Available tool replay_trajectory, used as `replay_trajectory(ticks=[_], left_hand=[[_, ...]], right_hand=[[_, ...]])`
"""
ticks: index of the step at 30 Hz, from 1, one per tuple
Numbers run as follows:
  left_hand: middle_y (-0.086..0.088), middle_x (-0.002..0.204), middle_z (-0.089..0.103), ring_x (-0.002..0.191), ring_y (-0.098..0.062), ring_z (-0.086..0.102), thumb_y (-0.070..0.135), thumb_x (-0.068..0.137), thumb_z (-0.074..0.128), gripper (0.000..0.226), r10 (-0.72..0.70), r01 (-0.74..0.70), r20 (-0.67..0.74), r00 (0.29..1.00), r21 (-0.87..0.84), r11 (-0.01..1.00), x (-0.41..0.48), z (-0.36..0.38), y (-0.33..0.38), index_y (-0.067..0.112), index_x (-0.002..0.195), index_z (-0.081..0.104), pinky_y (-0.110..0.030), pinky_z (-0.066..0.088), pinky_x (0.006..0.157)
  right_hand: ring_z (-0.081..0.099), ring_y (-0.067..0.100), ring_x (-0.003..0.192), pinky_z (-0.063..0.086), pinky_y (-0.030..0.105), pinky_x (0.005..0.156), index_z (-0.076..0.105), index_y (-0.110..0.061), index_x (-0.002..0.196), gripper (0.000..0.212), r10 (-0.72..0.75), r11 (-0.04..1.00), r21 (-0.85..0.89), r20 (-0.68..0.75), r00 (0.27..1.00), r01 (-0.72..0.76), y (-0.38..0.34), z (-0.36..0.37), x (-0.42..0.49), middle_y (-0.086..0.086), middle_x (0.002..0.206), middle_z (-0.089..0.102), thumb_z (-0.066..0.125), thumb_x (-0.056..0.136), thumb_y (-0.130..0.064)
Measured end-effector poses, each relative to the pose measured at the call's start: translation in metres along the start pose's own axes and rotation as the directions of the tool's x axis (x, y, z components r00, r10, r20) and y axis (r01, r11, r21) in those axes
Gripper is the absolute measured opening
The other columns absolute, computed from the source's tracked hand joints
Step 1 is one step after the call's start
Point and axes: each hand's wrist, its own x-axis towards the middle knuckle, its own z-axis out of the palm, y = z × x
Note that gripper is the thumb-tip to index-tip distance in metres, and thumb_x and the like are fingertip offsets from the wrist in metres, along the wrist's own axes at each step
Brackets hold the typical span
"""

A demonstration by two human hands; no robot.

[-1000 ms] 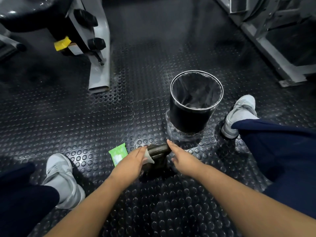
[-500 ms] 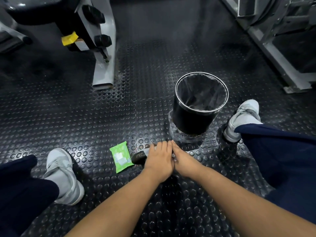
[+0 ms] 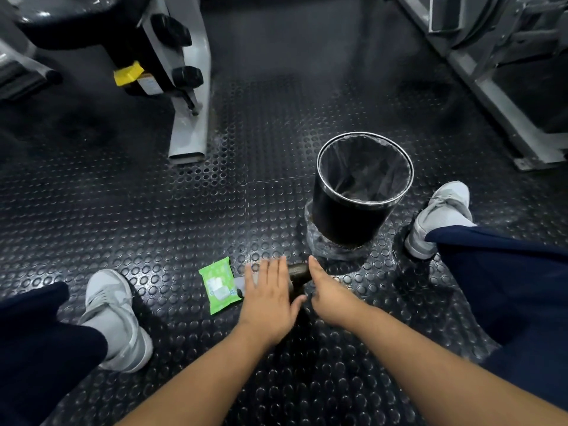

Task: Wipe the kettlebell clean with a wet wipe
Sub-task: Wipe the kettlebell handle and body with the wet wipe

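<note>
A dark kettlebell (image 3: 297, 272) lies on the studded rubber floor between my hands, mostly hidden. My left hand (image 3: 270, 298) lies flat over its left part with straight fingers, pressing a white wet wipe (image 3: 240, 285) whose edge peeks out at the hand's left side. My right hand (image 3: 330, 290) rests against the kettlebell's right side, its index finger stretched along it; its other fingers are hidden. A green wet-wipe pack (image 3: 218, 284) lies on the floor just left of my left hand.
A black bin (image 3: 347, 219) with a clear liner stands just beyond the kettlebell. My grey shoes sit at left (image 3: 115, 312) and right (image 3: 442, 216). Grey gym machine frames stand at far left (image 3: 190, 96) and far right (image 3: 491, 96).
My left hand slid left over the kettlebell with the wipe, away from my right hand, and its fingers now lie flat. My right hand stayed against the kettlebell's right side.
</note>
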Motion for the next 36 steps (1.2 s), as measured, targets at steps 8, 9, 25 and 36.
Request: replay_trajectory(ticks=[8,9,25,36], left_hand=[[-0.016,0.165,0.024,0.152,-0.035,0.020,0.051,0.102,0.021,0.081,0.171,-0.176,0.061,0.983,0.107,0.978,0.026,-0.005,0.025,0.002,0.163,0.001,-0.064,0.005,0.123],[-0.015,0.166,0.024,0.152,-0.034,0.020,0.054,0.103,0.020,0.081,0.190,-0.194,0.049,0.981,0.099,0.976,0.025,-0.004,0.021,0.004,0.163,0.000,-0.061,0.007,0.123],[-0.012,0.169,0.019,0.155,-0.030,0.016,0.039,0.106,0.025,0.069,0.133,-0.132,0.055,0.990,-0.037,0.991,0.019,-0.015,0.026,0.007,0.164,0.005,-0.059,-0.002,0.125],[0.005,0.171,0.015,0.155,-0.016,0.025,0.029,0.113,0.037,0.058,0.156,-0.141,0.048,0.986,-0.240,0.960,0.014,-0.010,-0.046,0.029,0.165,0.010,-0.028,0.023,0.122]], right_hand=[[0.016,0.012,0.156,0.020,0.032,0.126,-0.004,-0.025,0.163,0.092,-0.013,1.000,-0.003,0.045,0.999,0.013,0.005,-0.004,0.010,-0.005,0.171,0.000,0.051,0.092,-0.006],[0.018,0.012,0.155,0.021,0.032,0.126,-0.005,-0.025,0.163,0.091,-0.012,1.000,-0.010,0.044,0.999,0.013,0.007,-0.004,0.010,-0.003,0.172,0.001,0.050,0.093,-0.006],[0.024,0.016,0.154,0.022,0.028,0.125,-0.001,-0.019,0.163,0.081,-0.060,0.996,-0.063,-0.006,0.998,0.059,0.010,-0.003,0.013,0.000,0.171,0.006,0.045,0.098,-0.007],[0.056,0.020,0.134,0.042,0.031,0.113,0.043,-0.027,0.154,0.051,-0.181,0.974,-0.165,-0.169,0.969,0.154,0.011,-0.013,0.029,0.001,0.149,0.056,0.054,0.104,-0.023]])
